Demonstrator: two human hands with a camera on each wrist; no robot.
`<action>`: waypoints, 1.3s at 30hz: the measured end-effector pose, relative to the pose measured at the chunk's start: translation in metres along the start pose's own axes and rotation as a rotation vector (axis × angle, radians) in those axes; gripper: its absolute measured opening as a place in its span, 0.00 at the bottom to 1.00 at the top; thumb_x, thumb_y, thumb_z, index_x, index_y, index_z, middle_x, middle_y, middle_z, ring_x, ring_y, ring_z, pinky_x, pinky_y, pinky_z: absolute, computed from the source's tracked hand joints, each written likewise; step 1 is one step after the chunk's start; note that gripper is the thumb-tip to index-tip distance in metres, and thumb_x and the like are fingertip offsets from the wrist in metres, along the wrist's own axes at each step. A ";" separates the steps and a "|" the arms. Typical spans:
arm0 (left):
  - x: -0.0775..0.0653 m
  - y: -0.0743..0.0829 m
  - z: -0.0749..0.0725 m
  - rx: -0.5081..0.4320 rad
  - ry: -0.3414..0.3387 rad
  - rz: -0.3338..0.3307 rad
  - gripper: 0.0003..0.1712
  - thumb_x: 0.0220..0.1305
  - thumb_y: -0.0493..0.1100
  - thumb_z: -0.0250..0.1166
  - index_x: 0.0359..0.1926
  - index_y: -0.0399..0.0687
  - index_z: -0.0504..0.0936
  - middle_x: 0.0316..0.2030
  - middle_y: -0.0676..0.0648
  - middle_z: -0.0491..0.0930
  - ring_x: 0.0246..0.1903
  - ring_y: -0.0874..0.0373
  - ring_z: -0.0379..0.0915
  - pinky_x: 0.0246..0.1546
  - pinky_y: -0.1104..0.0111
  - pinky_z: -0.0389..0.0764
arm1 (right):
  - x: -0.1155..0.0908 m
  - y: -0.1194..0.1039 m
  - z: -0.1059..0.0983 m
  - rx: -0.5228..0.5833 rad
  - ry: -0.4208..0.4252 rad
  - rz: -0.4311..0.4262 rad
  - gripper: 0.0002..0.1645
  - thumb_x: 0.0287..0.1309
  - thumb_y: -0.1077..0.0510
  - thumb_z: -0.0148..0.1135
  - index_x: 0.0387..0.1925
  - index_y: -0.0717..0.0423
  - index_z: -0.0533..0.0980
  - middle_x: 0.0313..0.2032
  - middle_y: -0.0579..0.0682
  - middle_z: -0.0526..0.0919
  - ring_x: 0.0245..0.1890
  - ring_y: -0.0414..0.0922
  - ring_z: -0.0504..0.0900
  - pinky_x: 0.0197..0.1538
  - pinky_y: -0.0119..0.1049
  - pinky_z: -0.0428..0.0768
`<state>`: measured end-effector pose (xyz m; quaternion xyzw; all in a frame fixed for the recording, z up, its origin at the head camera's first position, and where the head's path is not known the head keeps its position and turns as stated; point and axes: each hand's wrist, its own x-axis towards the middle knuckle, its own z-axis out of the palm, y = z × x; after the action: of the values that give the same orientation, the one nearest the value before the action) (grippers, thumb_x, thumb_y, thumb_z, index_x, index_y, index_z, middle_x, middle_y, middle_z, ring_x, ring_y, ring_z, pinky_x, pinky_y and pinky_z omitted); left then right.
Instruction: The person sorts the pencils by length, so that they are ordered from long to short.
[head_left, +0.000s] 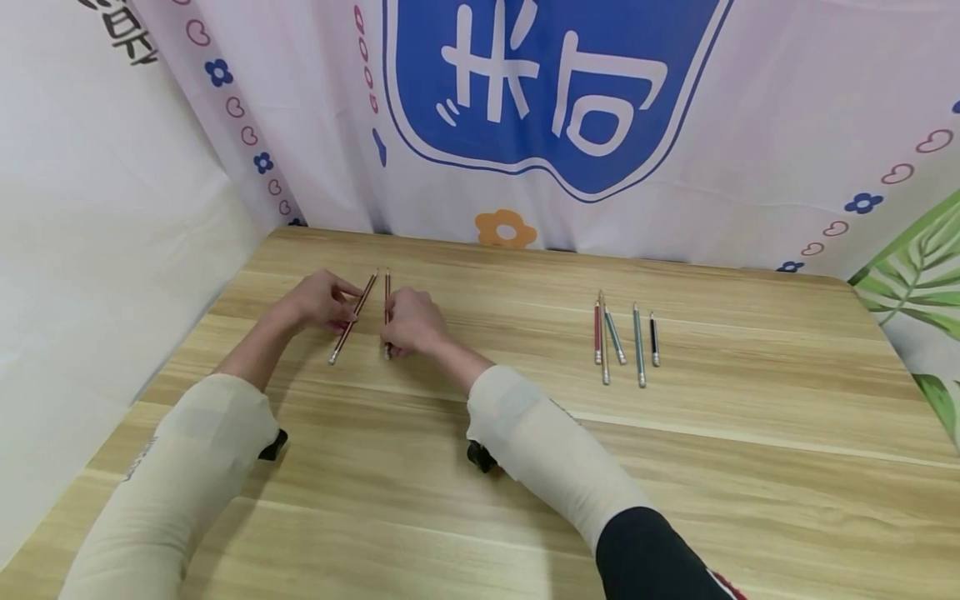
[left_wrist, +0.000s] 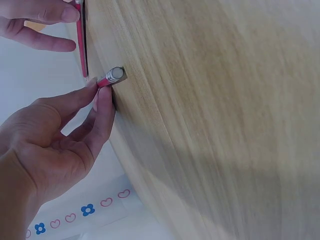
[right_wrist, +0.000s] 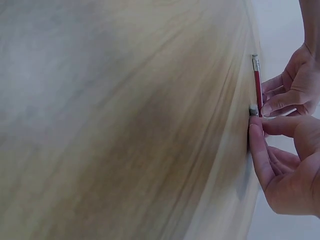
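At the table's left back, the left hand [head_left: 318, 302] pinches a red pencil with dark stripes [head_left: 341, 343] between thumb and fingers. That pencil slants, its eraser end toward the near side. Just to the right, the right hand [head_left: 416, 321] pinches a second red striped pencil [head_left: 387, 285], which points almost straight away from the person. A gap separates the two pencils. In the left wrist view, the metal-banded eraser end [left_wrist: 115, 75] sticks out past the left fingertips. The right wrist view shows the right hand's pencil [right_wrist: 253, 110] mostly hidden by the fingers.
Several pencils lie on the right half of the wooden table [head_left: 750, 400]: a red one [head_left: 597, 333], teal ones [head_left: 639, 346] and a dark blue one [head_left: 654, 337]. A printed cloth [head_left: 322, 108] hangs along the back edge; white cloth [head_left: 97, 250] borders the left side.
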<state>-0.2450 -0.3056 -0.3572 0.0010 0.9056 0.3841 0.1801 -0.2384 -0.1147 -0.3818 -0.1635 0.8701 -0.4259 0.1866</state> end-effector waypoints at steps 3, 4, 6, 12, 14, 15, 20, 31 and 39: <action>0.000 -0.001 0.000 -0.011 0.002 0.004 0.27 0.66 0.22 0.63 0.65 0.19 0.71 0.33 0.38 0.80 0.26 0.59 0.81 0.31 0.64 0.92 | 0.002 0.001 0.001 0.058 -0.012 -0.004 0.34 0.58 0.72 0.68 0.68 0.63 0.74 0.26 0.53 0.86 0.15 0.42 0.83 0.23 0.33 0.88; 0.000 -0.001 0.000 -0.012 0.002 0.005 0.27 0.66 0.22 0.64 0.65 0.19 0.71 0.33 0.38 0.80 0.26 0.60 0.81 0.31 0.64 0.92 | 0.003 0.002 0.001 0.078 -0.017 -0.001 0.36 0.58 0.72 0.69 0.69 0.64 0.73 0.26 0.54 0.87 0.15 0.42 0.83 0.23 0.33 0.88; 0.000 -0.001 0.000 -0.014 0.000 0.009 0.27 0.66 0.22 0.63 0.65 0.19 0.71 0.33 0.37 0.80 0.26 0.59 0.81 0.31 0.64 0.92 | 0.004 0.002 0.003 0.119 -0.020 -0.001 0.38 0.56 0.73 0.70 0.69 0.64 0.73 0.27 0.55 0.87 0.15 0.43 0.83 0.24 0.33 0.89; 0.001 -0.001 0.000 -0.016 -0.005 0.006 0.26 0.68 0.21 0.60 0.65 0.19 0.70 0.35 0.35 0.80 0.27 0.58 0.82 0.32 0.64 0.92 | 0.006 0.002 0.009 0.235 -0.027 -0.017 0.39 0.54 0.76 0.72 0.68 0.68 0.72 0.22 0.56 0.86 0.13 0.41 0.82 0.24 0.34 0.89; 0.001 -0.001 -0.001 -0.013 -0.007 0.005 0.25 0.68 0.21 0.60 0.65 0.19 0.70 0.35 0.36 0.80 0.27 0.58 0.82 0.33 0.64 0.92 | 0.006 0.002 0.011 0.271 -0.032 -0.021 0.38 0.54 0.77 0.72 0.68 0.69 0.72 0.21 0.56 0.85 0.13 0.41 0.81 0.24 0.35 0.89; 0.002 -0.001 -0.001 -0.009 -0.007 0.004 0.25 0.68 0.21 0.59 0.65 0.19 0.70 0.35 0.36 0.81 0.27 0.58 0.82 0.33 0.64 0.92 | 0.006 0.001 0.011 0.285 -0.032 -0.022 0.38 0.54 0.77 0.71 0.67 0.69 0.72 0.20 0.56 0.85 0.13 0.41 0.80 0.24 0.35 0.89; 0.002 0.000 -0.003 0.003 -0.015 -0.001 0.25 0.68 0.22 0.60 0.65 0.19 0.70 0.34 0.37 0.81 0.27 0.58 0.83 0.34 0.63 0.92 | 0.005 0.000 0.013 0.273 -0.031 -0.034 0.37 0.54 0.76 0.72 0.67 0.68 0.73 0.19 0.54 0.84 0.13 0.40 0.80 0.23 0.35 0.89; 0.003 -0.003 -0.001 0.002 -0.014 -0.007 0.26 0.68 0.21 0.60 0.66 0.19 0.70 0.36 0.35 0.80 0.28 0.58 0.82 0.35 0.63 0.92 | 0.007 0.001 0.016 0.137 -0.005 -0.072 0.37 0.54 0.69 0.77 0.66 0.64 0.76 0.20 0.49 0.82 0.14 0.40 0.77 0.18 0.23 0.72; 0.003 -0.003 -0.001 0.000 -0.006 0.000 0.26 0.67 0.21 0.61 0.65 0.18 0.70 0.33 0.38 0.79 0.26 0.58 0.82 0.32 0.65 0.92 | 0.006 0.001 0.016 0.122 0.000 -0.076 0.37 0.54 0.68 0.78 0.66 0.64 0.76 0.20 0.47 0.81 0.15 0.39 0.78 0.18 0.23 0.72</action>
<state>-0.2477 -0.3081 -0.3602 0.0020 0.9050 0.3842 0.1827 -0.2360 -0.1281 -0.3926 -0.1848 0.8358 -0.4848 0.1796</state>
